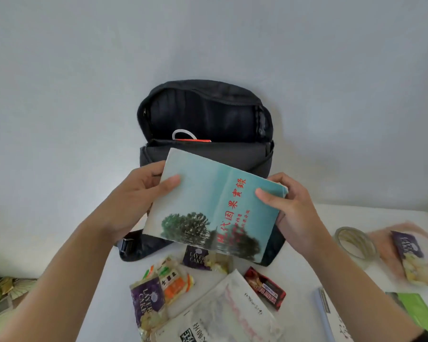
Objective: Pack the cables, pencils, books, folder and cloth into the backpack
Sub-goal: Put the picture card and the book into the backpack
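A person holds a blue-covered book (215, 206) in both hands above the desk (319, 218), just in front of the open black backpack (208, 154) that stands at the desk's far edge against the wall. The left hand (136, 193) grips the book's left edge, thumb pressed flat on the cover and fingers curled beneath. The right hand (292, 206) pinches the opposite edge the same way, thumb on top. The book is tilted and clear of the bag, its far corner close below the mouth.

Inside the main compartment a loop of white cable (183, 133) and the top of an orange item (193, 140) show above the front panel.

The step in hand appears to be packing a book. The next move would likely call for lifting it over the front panel, turning it on edge and sliding it down beside the cable without snagging the loop.

Toward the desk's near edge lie snack packets (147, 299), a chocolate bar (266, 287) and a white printed wrapper (232, 304). A roll of tape (355, 243) sits near the right edge. A green sheet (415, 309) at the near right corner may be the folder, though that cannot be told for sure.
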`<state>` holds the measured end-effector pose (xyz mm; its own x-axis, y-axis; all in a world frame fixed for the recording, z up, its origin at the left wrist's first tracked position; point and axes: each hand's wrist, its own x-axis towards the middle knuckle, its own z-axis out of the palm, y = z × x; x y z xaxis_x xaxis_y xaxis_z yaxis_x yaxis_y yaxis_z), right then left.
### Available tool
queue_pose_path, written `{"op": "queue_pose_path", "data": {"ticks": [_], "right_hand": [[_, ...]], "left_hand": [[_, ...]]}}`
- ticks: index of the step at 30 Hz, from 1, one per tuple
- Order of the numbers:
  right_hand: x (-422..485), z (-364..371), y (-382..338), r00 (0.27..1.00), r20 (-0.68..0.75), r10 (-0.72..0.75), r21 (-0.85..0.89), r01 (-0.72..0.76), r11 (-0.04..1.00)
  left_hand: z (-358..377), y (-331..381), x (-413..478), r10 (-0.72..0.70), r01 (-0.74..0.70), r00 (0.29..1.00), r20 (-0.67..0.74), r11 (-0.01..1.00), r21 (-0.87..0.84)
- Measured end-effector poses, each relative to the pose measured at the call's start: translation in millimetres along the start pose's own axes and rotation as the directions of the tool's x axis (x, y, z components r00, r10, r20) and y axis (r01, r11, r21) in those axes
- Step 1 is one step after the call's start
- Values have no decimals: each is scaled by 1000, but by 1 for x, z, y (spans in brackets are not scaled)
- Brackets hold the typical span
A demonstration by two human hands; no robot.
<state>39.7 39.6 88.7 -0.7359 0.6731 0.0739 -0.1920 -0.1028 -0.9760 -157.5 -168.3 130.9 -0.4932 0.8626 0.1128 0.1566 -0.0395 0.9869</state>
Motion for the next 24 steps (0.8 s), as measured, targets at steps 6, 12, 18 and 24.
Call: {"op": "queue_pose_path", "data": {"ticks": [6, 12, 18, 24], "right_hand": [[33, 20, -46, 971, 238, -2, -463, 116, 879], [71, 43, -67, 964, 245, -105, -514, 221, 829], [107, 40, -72, 953, 20, -302, -35, 302, 953], [148, 56, -71, 933, -29, -359, -7, 359, 933]], "left_hand": [[-20, 58, 57, 113, -115, 993, 24, 953, 281], [-22, 102, 103, 272, -245, 962, 26, 819, 518], [-46, 58, 123, 81, -4, 967, -244, 954, 301], [-44, -26, 116, 126, -55, 992, 5, 400, 915]]}}
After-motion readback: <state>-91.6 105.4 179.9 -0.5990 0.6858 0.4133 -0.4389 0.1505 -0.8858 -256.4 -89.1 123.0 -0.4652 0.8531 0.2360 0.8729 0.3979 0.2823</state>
